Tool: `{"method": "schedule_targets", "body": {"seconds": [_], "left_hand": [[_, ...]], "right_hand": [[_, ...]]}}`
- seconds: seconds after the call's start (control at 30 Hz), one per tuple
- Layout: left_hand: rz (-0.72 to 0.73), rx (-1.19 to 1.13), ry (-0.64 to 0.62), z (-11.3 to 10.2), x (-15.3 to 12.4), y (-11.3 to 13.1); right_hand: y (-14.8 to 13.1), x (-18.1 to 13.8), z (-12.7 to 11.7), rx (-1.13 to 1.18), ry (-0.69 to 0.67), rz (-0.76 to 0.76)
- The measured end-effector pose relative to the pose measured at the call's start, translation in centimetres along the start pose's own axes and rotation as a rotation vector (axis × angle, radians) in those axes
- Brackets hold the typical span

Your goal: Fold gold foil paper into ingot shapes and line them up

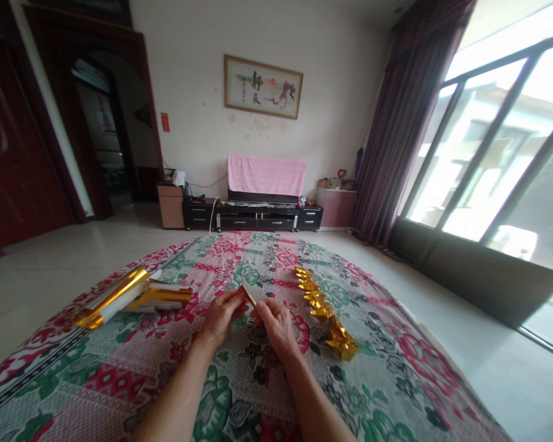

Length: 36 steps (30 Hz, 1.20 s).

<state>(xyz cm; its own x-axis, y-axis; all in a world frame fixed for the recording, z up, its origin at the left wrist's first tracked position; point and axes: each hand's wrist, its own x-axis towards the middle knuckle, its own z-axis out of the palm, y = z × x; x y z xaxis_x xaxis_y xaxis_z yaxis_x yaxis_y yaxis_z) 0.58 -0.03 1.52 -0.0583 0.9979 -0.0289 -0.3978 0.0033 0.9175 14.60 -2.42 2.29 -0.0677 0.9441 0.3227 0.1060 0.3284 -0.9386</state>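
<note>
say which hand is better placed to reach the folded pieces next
Probably the right hand: the folded pieces lie on its side, the left hand is farther off; both hold foil.

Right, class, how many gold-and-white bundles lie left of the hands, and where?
2. The outer bundle lies slantwise, farthest left; the inner bundle lies beside it, nearer the left hand. They overlap in view, so another underneath could be hidden.

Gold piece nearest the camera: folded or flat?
Folded: the gold piece shows creased facets and jutting points rising above the tablecloth.
</note>
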Motion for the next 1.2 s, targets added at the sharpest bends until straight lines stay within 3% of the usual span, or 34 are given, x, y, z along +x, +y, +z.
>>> {"method": "schedule_targets", "body": {"seconds": [1.2], "left_hand": [[0.004,0.002,0.029,0.0,0.3,-0.3]], "right_hand": [[1.2,0.2,0.3,0.066,-0.007,0.004]]}}
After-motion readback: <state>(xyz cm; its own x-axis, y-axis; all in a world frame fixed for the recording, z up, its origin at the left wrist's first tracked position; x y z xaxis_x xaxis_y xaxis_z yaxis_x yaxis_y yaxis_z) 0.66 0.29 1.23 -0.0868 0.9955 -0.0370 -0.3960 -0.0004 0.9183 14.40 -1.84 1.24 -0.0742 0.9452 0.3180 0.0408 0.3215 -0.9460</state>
